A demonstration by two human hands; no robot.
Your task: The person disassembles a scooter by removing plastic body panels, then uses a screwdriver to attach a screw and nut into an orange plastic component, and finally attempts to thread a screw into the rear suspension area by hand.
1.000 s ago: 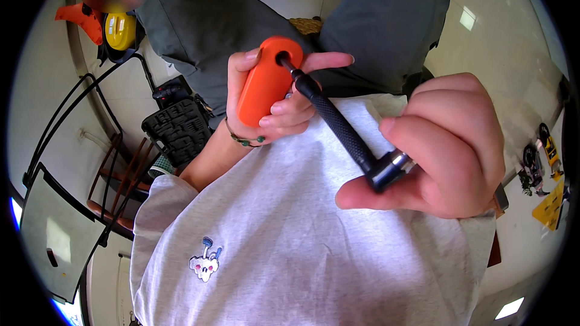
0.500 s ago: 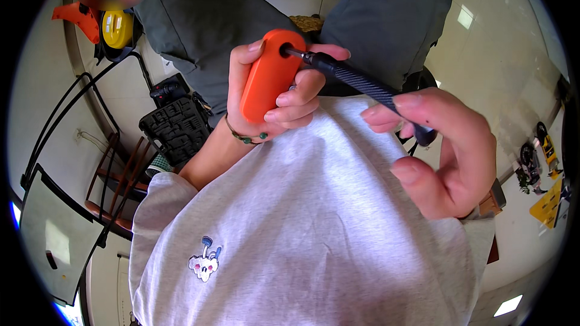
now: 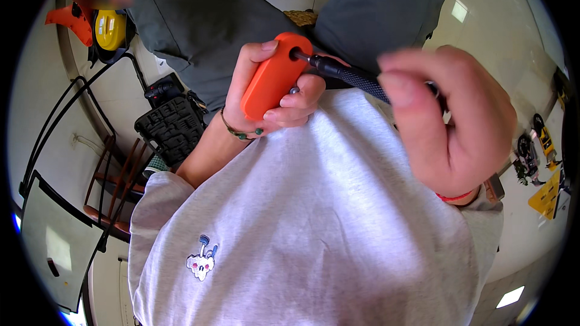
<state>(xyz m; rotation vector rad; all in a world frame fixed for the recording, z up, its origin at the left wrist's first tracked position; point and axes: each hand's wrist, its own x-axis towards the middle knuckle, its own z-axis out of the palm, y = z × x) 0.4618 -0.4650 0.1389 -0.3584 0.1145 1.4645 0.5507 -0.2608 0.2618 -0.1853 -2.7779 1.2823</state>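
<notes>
Your left grip (image 3: pixel 302 98) clasps the orange piece (image 3: pixel 273 81); closure of your right grip (image 3: pixel 462 115) is unclear. Skewed force could unseat the driver (image 3: pixel 356 77) between them.

Left hand (image 3: pixel 296 101) wrapped snugly round a bright orange piece (image 3: pixel 273 86), green beads (image 3: pixel 259 131) at the wrist! The metal shaft (image 3: pixel 304 56) of a black-handled tool (image 3: pixel 360 80) sits right in the dark hole (image 3: pixel 294 53) near the piece's upper end. Here's the right hand (image 3: pixel 462 118), a touch blurred, curled about the handle's far end, grip hard to read! Grey shirt (image 3: pixel 302 223) below, black moulded case (image 3: pixel 171 128) off left.
</notes>
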